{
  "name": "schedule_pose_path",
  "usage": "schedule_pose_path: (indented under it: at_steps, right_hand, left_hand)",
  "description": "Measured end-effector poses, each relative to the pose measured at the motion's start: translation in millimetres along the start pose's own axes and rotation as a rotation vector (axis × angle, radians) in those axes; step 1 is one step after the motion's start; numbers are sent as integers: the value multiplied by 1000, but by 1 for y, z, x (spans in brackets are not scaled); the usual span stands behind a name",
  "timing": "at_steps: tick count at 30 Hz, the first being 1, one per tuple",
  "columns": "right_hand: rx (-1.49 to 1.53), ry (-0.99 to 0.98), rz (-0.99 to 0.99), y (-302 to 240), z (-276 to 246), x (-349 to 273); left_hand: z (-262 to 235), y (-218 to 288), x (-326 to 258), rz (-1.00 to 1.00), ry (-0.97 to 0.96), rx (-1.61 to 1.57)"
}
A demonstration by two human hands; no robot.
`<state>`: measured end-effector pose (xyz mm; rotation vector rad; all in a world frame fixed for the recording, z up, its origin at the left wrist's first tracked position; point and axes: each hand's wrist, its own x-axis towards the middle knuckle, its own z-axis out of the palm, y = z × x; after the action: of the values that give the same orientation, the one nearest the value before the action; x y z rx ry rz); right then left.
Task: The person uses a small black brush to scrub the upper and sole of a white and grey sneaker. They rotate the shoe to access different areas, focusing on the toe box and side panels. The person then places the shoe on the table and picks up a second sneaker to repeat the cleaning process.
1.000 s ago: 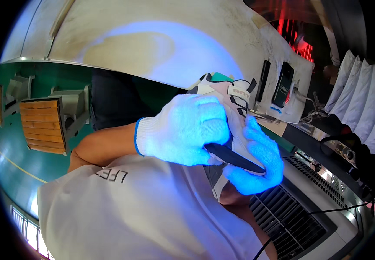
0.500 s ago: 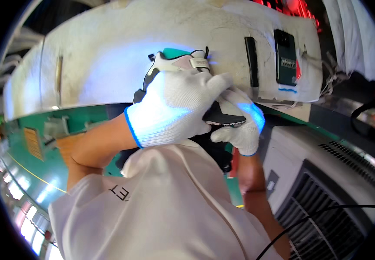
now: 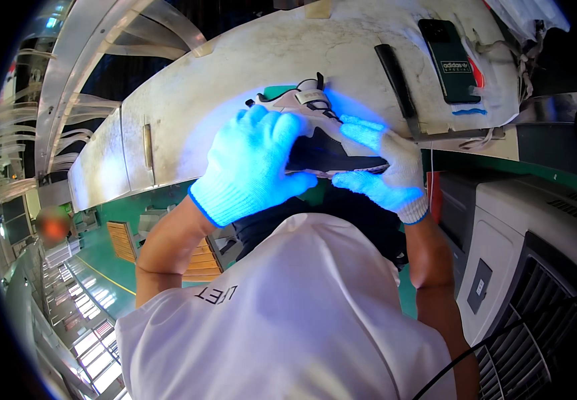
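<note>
A sneaker (image 3: pixel 318 150) in pale off-white with dark panels, a dark sole and green inside lies on its side between my hands, at the near edge of the table. My left hand (image 3: pixel 245 163), in a white knitted glove with a blue cuff, grips its left end, fingers over the upper and thumb along the sole. Gloved alike, my right hand (image 3: pixel 392 170) holds the right end, fingers on the far side and thumb below the sole. Bluish light falls on both gloves and the shoe. My left hand hides part of the shoe.
The worn pale tabletop (image 3: pixel 208 87) carries a black strip-like tool (image 3: pixel 395 80), a dark phone (image 3: pixel 448 63) and a slim metal rod (image 3: pixel 147 147). A grey vented machine (image 3: pixel 502 220) stands close on my right, with a black cable (image 3: pixel 502 339) crossing before it.
My hands, overlapped before, have moved apart to the shoe's two ends. More of the shoe's side shows now. The whole view has shifted and tilted.
</note>
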<state>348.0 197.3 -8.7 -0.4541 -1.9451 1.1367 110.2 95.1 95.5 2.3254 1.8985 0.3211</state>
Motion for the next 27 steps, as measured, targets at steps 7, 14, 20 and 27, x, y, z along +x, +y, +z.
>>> schedule_pose_path:
  at_steps: [7,14,20,27]
  right_hand:
    - [-58,-37,55,-2,2,0]
    - [-45,-30,97,-10,0,0]
    - [102,1,158,-5,9,0]
    - [-88,-17,-24,-10,6,6]
  left_hand:
    - [-7,18,-14,-245,-187,30]
    - [12,7,-39,-280,44,-31]
    - [16,18,-25,-353,5,-82]
    - [19,0,-4,-57,47,-159]
